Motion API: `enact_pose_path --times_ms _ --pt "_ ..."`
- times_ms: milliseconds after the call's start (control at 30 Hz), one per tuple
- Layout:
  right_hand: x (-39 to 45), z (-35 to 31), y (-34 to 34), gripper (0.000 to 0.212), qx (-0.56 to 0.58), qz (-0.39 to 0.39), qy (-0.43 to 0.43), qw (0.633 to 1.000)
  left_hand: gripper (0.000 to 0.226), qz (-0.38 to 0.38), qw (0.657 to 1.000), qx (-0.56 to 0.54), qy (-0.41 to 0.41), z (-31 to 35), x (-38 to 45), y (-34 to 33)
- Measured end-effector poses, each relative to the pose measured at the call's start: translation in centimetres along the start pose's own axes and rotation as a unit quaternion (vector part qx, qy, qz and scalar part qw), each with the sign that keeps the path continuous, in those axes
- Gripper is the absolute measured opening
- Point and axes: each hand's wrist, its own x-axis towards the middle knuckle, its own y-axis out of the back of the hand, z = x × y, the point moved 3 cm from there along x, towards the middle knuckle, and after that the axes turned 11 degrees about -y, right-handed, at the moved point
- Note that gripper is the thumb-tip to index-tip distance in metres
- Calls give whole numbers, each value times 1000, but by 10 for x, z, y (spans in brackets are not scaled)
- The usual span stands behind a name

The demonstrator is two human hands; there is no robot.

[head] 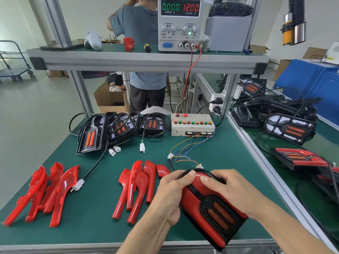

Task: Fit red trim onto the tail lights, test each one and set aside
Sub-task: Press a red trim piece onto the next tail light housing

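I hold a tail light with red trim on it (211, 209) above the green mat's near edge. My left hand (170, 195) grips its left side, thumb pressed on the top curve. My right hand (229, 189) grips the right side, fingers curled over the red trim. Two heaps of loose red trim pieces lie on the mat, one at the left (42, 193) and one in the middle (139, 187). Several untrimmed black tail lights (91, 134) stand at the back of the mat with cables and white plugs.
A white test box with coloured buttons (192, 124) sits at the back, its thin wires (185, 153) trailing toward me. A power supply (180, 24) on the upper shelf reads 0.000 A and 12.00 V. Finished tail lights (300, 158) lie on the right bench. A person stands behind the bench.
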Motion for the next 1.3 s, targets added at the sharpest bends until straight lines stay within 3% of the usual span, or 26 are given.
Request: enact_pose_path --times_ms 267,433,533,733,833,900,1000,1033,1100,1233,1300 --pt "-3 -2 -2 72 -6 32 -14 999 28 -8 1000 13 -1 -1 3 -3" --pt "-4 -1 4 93 14 -45 -36 998 37 26 999 26 27 -1 8 1" --pt "-8 4 12 84 5 -63 -45 997 45 62 997 7 39 -3 10 8" --pt "-6 18 10 31 43 -49 -72 995 62 25 997 -13 70 -3 10 7" --pt "-8 24 11 39 144 -1 -95 985 66 14 993 -97 67 7 11 7" --pt "-10 32 14 50 249 45 -139 957 54 40 993 -111 31 10 13 11" --pt "-16 48 21 43 394 123 -206 887 23 49 994 63 -70 4 7 14" --pt "-20 55 24 39 433 150 -220 861 14 57 981 146 -112 1 5 17" --pt "-29 68 28 32 485 199 -235 818 15 65 940 290 -165 -7 1 21" --pt "-40 84 26 30 499 242 -276 785 15 105 844 480 -217 -7 4 25" --pt "-39 85 26 34 476 251 -287 792 14 118 823 509 -222 1 15 24"
